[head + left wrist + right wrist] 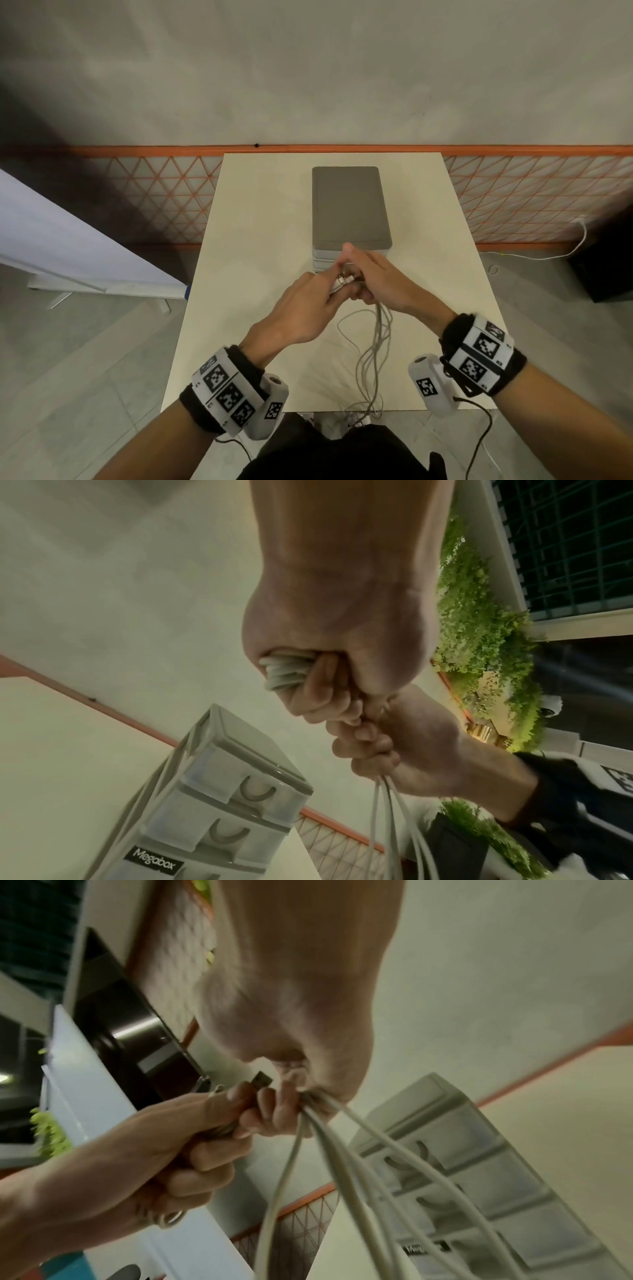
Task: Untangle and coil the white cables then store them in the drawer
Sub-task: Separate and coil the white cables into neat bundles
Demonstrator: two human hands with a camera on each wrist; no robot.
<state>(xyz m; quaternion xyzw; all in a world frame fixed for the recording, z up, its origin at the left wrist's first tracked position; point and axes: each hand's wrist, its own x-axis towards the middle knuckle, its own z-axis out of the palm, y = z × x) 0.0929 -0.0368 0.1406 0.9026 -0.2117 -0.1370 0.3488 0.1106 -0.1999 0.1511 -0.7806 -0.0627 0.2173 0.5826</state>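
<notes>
My two hands meet above the table, just in front of the grey drawer unit. My left hand is closed in a fist round a small coil of white cable, and a USB plug sticks out past its fingers. Against it, my right hand grips several white cable strands. The strands hang down, loop over the table and fall past its front edge. The drawer unit's fronts with curved handles look shut.
The cream table stands against a grey wall with an orange lattice panel. A white board leans at the left on the floor. Another white cord runs along the floor at the right.
</notes>
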